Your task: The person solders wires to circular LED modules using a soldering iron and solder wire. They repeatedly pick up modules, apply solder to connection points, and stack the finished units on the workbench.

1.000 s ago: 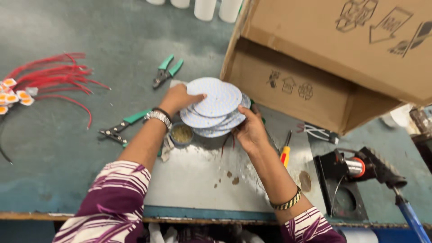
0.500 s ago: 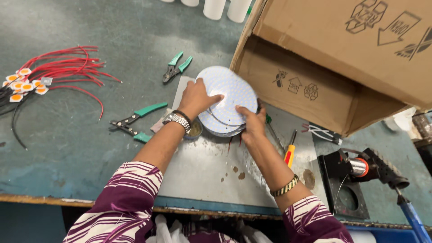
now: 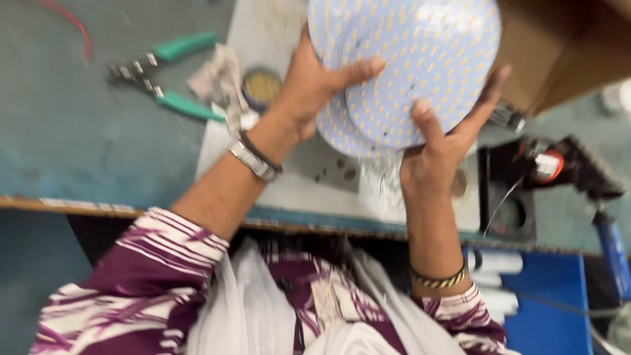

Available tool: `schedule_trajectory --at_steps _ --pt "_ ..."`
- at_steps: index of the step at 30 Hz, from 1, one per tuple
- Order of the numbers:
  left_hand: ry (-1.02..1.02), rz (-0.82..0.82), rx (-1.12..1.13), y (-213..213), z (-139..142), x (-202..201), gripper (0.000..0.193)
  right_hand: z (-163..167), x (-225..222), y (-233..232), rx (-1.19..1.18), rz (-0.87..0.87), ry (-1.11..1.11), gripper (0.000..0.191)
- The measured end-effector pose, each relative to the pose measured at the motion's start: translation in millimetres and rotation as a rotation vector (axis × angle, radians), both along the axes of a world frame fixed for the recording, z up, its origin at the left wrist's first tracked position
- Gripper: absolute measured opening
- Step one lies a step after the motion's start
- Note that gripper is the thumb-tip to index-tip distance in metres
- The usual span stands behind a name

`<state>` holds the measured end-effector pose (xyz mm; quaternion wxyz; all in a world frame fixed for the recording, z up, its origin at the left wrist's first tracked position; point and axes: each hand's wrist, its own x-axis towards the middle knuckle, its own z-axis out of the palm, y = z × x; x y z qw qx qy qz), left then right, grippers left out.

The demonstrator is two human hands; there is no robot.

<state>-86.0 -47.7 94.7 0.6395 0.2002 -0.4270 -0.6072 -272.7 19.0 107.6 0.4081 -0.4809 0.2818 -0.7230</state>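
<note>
Light even and moderately bright, falling from above; shadows soft and faint; space below the desk [image 3: 79,131] edge dark; strong motion blur across the whole frame; white round boards [image 3: 407,59] smeared, their dots streaked, mild glare on top; green-handled pliers [image 3: 164,72] soft-edged; left hand [image 3: 315,85] and right hand [image 3: 440,144] blurred.

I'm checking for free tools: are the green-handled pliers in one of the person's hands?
No, the green-handled pliers lie on the bench, while the left hand and right hand hold the round white discs.
</note>
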Motion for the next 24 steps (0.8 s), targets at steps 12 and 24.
schedule_trajectory --at_steps 12,24 --pt "-0.523 0.151 -0.386 81 -17 55 0.077 -79 -33 34 0.085 0.137 0.344 0.127" --pt "-0.402 -0.084 -0.329 100 -19 69 0.104 -60 -15 39 0.065 0.166 0.435 0.118"
